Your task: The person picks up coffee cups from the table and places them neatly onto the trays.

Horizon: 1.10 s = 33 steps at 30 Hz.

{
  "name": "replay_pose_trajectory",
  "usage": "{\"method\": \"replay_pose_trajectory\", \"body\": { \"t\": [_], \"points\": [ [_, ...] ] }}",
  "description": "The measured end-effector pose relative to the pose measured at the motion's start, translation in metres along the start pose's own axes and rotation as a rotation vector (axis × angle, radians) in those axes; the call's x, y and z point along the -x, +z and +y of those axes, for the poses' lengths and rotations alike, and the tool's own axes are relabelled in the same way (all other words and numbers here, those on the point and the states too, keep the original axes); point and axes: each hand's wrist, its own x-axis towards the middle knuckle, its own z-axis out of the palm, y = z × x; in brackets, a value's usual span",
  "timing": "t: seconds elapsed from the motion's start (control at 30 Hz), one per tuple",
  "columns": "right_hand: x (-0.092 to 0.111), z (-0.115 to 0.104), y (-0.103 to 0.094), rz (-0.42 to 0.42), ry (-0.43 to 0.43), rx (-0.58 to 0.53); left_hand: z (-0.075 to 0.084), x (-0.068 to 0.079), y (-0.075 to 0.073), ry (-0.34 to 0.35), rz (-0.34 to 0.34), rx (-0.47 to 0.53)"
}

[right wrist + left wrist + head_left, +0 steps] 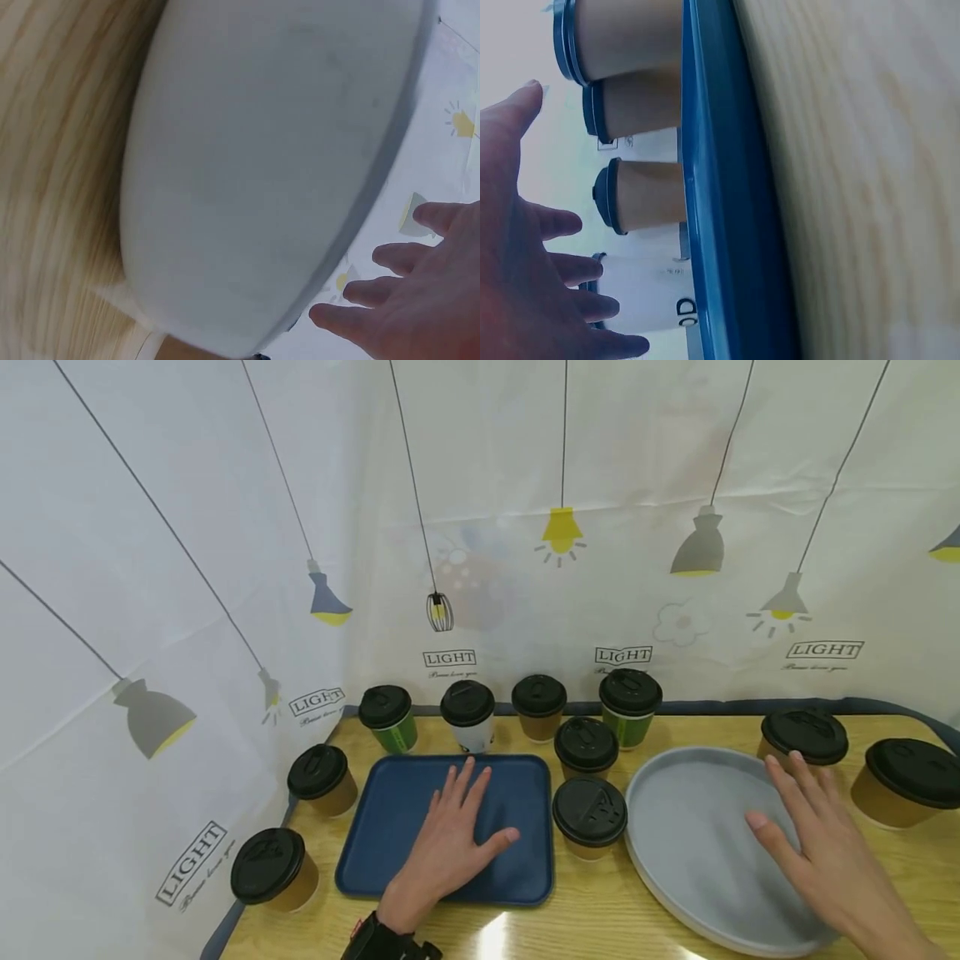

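Blue tray: a flat, dark blue tray with four round corners (521,802) lies on the bench, left of the middle. Its raised rim could stop things from sliding off.
Left hand: the left hand (452,842) is above this tray, fingers spread and thumb out. It holds nothing, so the tray seems to rest on the bench alone.
Grey tray: a big, round, light grey tray with a raised side (693,839) sits flat to the right. Maybe it is apart from the blue one to leave room for cups between.
Right hand: the right hand (832,847) is over the right part of the grey tray, fingers stretched out, gripping nothing.
Middle cups: two brown paper cups with black lids (590,818) (587,747) stand in the gap between the trays. Whether the front one touches the grey tray, I cannot tell.
Back cups: two green paper cups (387,718) (631,708), a white paper cup (468,717) and another brown cup (539,707) stand behind. Their black lids probably keep drinks or dust in or out.
Side cups: two brown cups stand at the left (322,779) (275,869), two at the right (804,737) (909,782), all upright on their flat bottoms.
Bench: the pale wooden bench (588,906) carries everything.
Cloth: a white cloth with printed lamps (487,460) hangs behind, perhaps as a screen.
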Motion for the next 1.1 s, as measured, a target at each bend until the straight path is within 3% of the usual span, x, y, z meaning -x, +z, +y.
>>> {"method": "replay_pose_trajectory", "body": {
  "t": [0.23, 0.5, 0.73, 0.93, 1.1],
  "points": [
    [0.000, -0.012, -0.001, 0.021, 0.007, -0.104, 0.015, 0.003, 0.007, 0.017, -0.019, 0.167],
    [0.001, -0.032, 0.009, 0.080, 0.011, -0.218, 0.037, 0.001, 0.018, -0.001, -0.078, 0.427],
    [0.002, -0.056, 0.019, 0.053, 0.085, -0.397, 0.040, 0.002, 0.024, -0.025, -0.111, 0.446],
    [0.008, -0.086, 0.038, 0.058, 0.047, -0.625, 0.036, 0.005, 0.026, -0.046, -0.119, 0.451],
    [0.009, -0.108, 0.052, -0.044, 0.084, -0.697, 0.034, 0.007, 0.027, -0.046, -0.112, 0.442]
  ]
}}
